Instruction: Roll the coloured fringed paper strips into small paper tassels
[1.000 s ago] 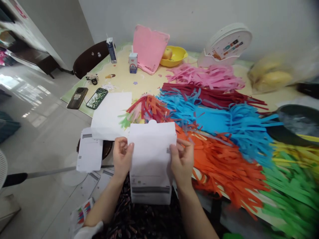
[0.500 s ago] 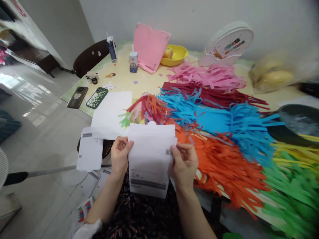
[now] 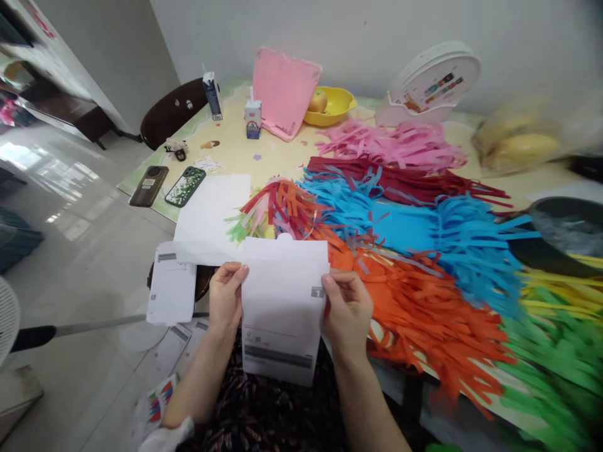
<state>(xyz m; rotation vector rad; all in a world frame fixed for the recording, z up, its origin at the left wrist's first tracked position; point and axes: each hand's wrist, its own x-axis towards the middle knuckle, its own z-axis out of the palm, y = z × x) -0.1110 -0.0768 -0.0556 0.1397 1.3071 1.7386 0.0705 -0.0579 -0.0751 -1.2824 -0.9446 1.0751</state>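
A stack of white printed cards (image 3: 170, 295) lies at left, beside the counter (image 3: 233, 135). A white sheet (image 3: 211, 216) overhangs the counter's edge. The left hand (image 3: 226, 298) pinches the left edge of a white printed packet (image 3: 282, 301), located over the lap; its layer count cannot be told. The right hand (image 3: 351, 311) pinches the opposite edge. Step in hand, as judged: aligning the packet's edges. The next move calls for even, light pressure to avoid creasing. Orange paper strips (image 3: 424, 314) lie farther right.
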